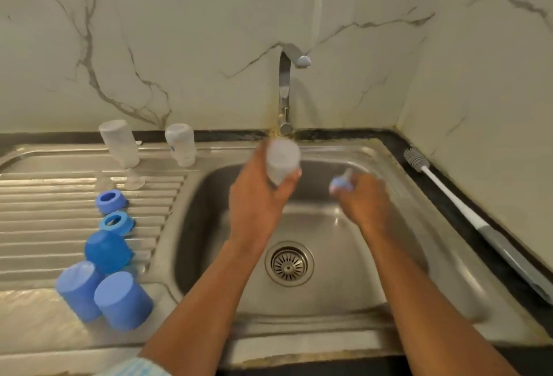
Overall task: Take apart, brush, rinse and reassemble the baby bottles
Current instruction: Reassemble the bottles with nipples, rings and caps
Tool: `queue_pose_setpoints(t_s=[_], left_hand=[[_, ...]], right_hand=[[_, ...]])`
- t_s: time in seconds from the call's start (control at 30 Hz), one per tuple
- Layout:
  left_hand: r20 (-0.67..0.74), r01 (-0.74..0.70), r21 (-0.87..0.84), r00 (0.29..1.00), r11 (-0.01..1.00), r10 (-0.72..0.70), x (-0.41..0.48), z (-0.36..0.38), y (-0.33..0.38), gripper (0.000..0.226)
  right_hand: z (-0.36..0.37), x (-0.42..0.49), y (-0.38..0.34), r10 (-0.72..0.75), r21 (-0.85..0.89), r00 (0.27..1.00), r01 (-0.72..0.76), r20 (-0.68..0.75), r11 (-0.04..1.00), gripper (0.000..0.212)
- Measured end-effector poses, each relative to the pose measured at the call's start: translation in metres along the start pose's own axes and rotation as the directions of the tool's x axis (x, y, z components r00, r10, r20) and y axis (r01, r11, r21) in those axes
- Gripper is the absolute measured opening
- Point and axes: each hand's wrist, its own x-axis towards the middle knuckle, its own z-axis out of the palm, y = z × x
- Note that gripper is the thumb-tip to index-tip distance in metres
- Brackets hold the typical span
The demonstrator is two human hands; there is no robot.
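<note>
Head view over a steel sink (314, 333). Both bare forearms rise from the lower edge of the frame and meet over the basin at centre. The left hand (257, 199) shows its back to the camera, with fingers and thumb curled round a translucent bottle body (282, 160), held roughly upright just below the tap (284, 88). The right hand (366, 200), just right of centre, bends at the wrist and grips a blue collar with teat (341, 182); blur hides how its fingers lie. The two held parts are near each other but apart. On the ribbed drainboard (45, 205) at left, two further bottle bodies (119, 143) stand at the back, two blue rings (110, 200) lie mid-board, and three blue caps (122, 301) sit toward the lower left. A bottle brush (449, 196) lies along the dark counter edge at right
</note>
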Motion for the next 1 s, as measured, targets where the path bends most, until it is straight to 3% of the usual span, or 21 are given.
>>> queue_pose_setpoints(t_s=[0.03,0.07,0.13,0.17,0.2,0.27,0.3,0.37,0.4,0.43,0.47,0.5,0.53,0.57,0.6,0.63,0.67,0.77,0.9,0.97,1.0], left_hand=[[-0.045,-0.038,-0.065,0.998,0.997,0.035,0.004,-0.001,0.0,0.064],[0.026,-0.05,-0.031,0.998,0.998,0.051,0.008,0.0,-0.001,0.064],[0.202,0.016,0.158,0.978,0.987,-0.048,0.001,0.0,-0.008,0.062],[0.17,0.048,0.146,0.983,0.988,-0.072,-0.002,0.001,-0.01,0.062],[0.032,0.05,0.065,0.998,0.997,-0.053,-0.001,-0.001,-0.01,0.064],[-0.113,-0.018,-0.069,0.994,0.997,0.011,0.005,-0.003,-0.006,0.065],[-0.004,-0.013,-0.037,1.0,0.999,0.013,0.005,-0.001,-0.009,0.064],[0.25,0.068,0.148,0.963,0.987,-0.104,-0.002,0.003,-0.014,0.061],[0.224,0.087,0.153,0.967,0.984,-0.12,-0.004,0.007,-0.016,0.062],[0.114,0.096,0.077,0.988,0.992,-0.104,-0.003,0.005,-0.014,0.063],[0.018,0.075,-0.017,0.997,0.997,-0.075,0.0,0.002,-0.011,0.065],[0.026,0.028,-0.038,0.999,0.999,-0.027,0.005,0.003,-0.011,0.066],[0.14,0.029,0.047,0.99,0.998,-0.035,0.006,0.005,-0.011,0.066],[0.257,0.053,0.163,0.962,0.985,-0.094,0.003,0.007,-0.013,0.065],[0.306,0.121,0.172,0.937,0.978,-0.17,-0.003,0.004,-0.017,0.064],[0.256,0.184,0.101,0.945,0.978,-0.205,-0.001,0.007,-0.019,0.064],[0.163,0.24,-0.027,0.959,0.97,-0.232,0.0,0.004,-0.017,0.063],[0.078,0.253,-0.298,0.967,0.92,-0.241,0.006,0.008,-0.017,0.059],[0.061,0.32,-0.412,0.944,0.853,-0.324,0.005,0.011,-0.019,0.059],[-0.021,0.292,-0.555,0.931,0.779,-0.364,0.013,0.008,-0.013,0.058],[-0.123,0.212,-0.546,0.937,0.81,-0.328,0.015,0.003,-0.009,0.059]], right_hand=[[-0.005,0.004,-0.001,-0.056,0.1,0.967,0.083,-0.249,0.991,0.02],[-0.008,0.007,-0.002,-0.104,0.114,0.924,0.155,-0.369,0.981,0.02],[-0.002,0.003,-0.002,-0.087,-0.031,0.991,0.084,-0.104,0.996,0.028],[0.0,-0.002,0.003,0.029,-0.07,0.998,-0.025,0.048,0.997,0.03],[-0.001,-0.001,0.0,0.037,-0.041,0.999,-0.036,0.039,0.999,0.03],[-0.008,0.005,-0.005,-0.087,0.138,0.939,0.14,-0.333,0.98,0.025],[-0.009,0.007,-0.006,-0.141,0.138,0.916,0.206,-0.377,0.969,0.024],[-0.002,0.001,-0.005,-0.115,-0.091,0.993,0.117,0.019,0.989,0.028],[0.0,-0.004,-0.002,-0.004,-0.129,0.99,0.022,0.143,0.991,0.03],[0.002,-0.004,-0.004,0.003,-0.133,0.994,0.012,0.111,0.991,0.03],[-0.001,-0.004,-0.009,-0.064,-0.032,0.993,0.061,-0.098,0.998,0.027],[-0.007,0.0,-0.012,-0.12,0.09,0.941,0.155,-0.315,0.984,0.025],[-0.01,0.005,-0.012,-0.161,0.115,0.924,0.213,-0.348,0.97,0.023],[-0.01,0.006,-0.011,-0.201,0.028,0.961,0.21,-0.191,0.977,0.024],[-0.007,-0.003,-0.01,-0.11,-0.073,0.988,0.119,0.107,0.99,0.026],[-0.001,-0.004,-0.004,0.007,-0.127,0.966,0.026,0.258,0.992,0.027],[0.0,-0.004,-0.003,0.02,-0.113,0.975,0.005,0.219,0.994,0.026],[-0.01,0.007,-0.007,-0.024,0.141,0.989,0.044,-0.146,0.989,0.019],[-0.003,-0.002,0.007,0.015,0.121,0.989,-0.033,0.146,0.992,0.01],[-0.007,0.002,0.004,-0.049,0.168,0.998,0.054,-0.032,0.984,0.01],[-0.014,0.004,-0.005,-0.116,0.224,0.971,0.163,-0.211,0.961,0.012]])
